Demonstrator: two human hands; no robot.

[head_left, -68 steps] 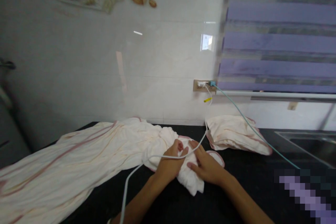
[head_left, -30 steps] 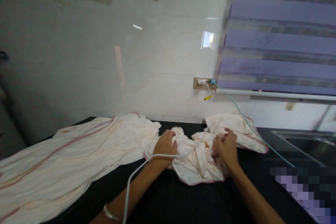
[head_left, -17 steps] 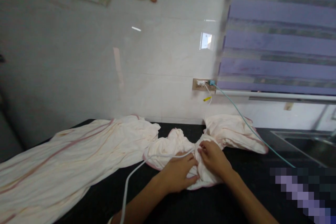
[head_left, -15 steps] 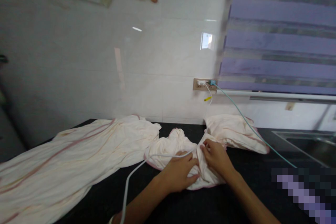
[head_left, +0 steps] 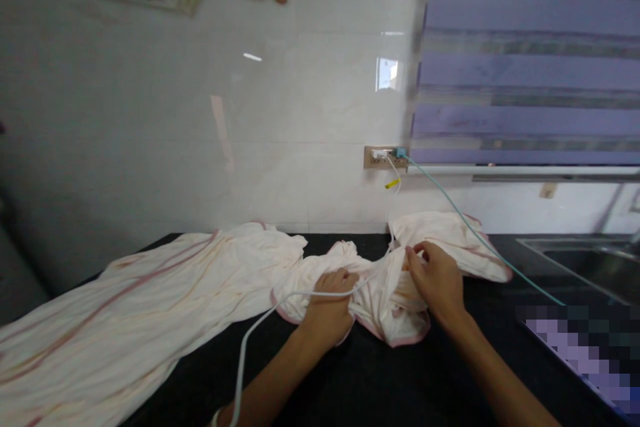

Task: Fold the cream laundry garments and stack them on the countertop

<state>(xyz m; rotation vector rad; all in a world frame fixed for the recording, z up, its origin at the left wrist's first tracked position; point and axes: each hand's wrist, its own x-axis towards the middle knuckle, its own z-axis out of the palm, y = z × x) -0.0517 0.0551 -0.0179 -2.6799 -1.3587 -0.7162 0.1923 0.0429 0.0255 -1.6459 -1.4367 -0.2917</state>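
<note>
A crumpled white cloth [head_left: 383, 310] with a pink edge lies on the black counter in front of me. My left hand [head_left: 327, 307] is palm down on its left part, with the fingers curled into the fabric and the thumb hidden. A white cable [head_left: 293, 293] runs across the back of that hand. Over the cloth's right side, my right hand [head_left: 443, 280] pinches a raised fold between thumb and fingers. Some orange-brown colour shows beside the fingertips, too small to make out.
A long white striped cloth [head_left: 165, 300] spreads over the left counter. Behind my right hand lies a folded white cloth [head_left: 445, 233], crossed by a green cable [head_left: 450, 200] from the wall socket [head_left: 385, 157]. A sink [head_left: 575, 267] is at right. A pixelated purple object [head_left: 575, 353] sits nearer.
My right hand has moved right and slightly up, drawing the cloth's fold with it. My left hand has shifted up and its fingers have drawn in. The view has turned slightly.
</note>
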